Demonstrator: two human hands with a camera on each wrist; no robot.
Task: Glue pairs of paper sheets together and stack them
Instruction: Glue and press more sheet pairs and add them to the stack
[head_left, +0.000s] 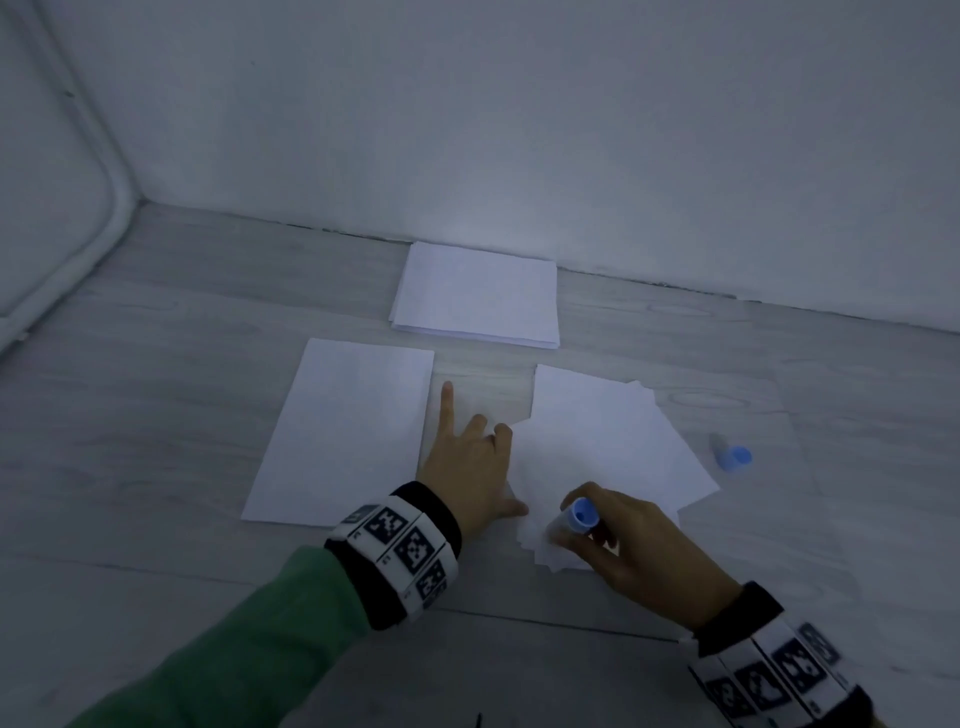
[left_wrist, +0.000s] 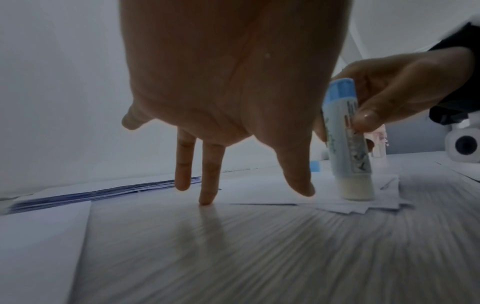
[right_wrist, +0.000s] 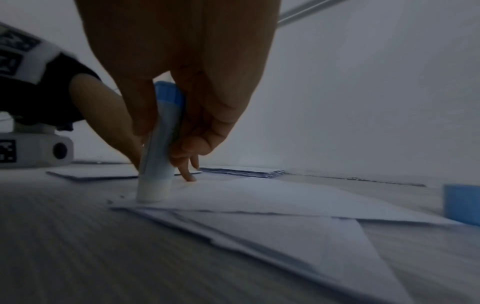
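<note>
Paper first: our right hand (head_left: 641, 545) has its grip wrapped round the glue stick (right_wrist: 158, 144), thumb and fingers pinching the barrel, white tip pressed down on the near corner of the loose fanned sheets (head_left: 613, 447). Our left hand (head_left: 470, 467) is released, fingers spread straight, fingertips (left_wrist: 206, 197) touching down at the fan's edge. Blue cap (head_left: 735, 458) lies on the tabletop (head_left: 156, 415) beyond the right grip. Single sheet (head_left: 343, 431) just outboard of the left grip; neat stack (head_left: 478, 296) further ahead.
</note>
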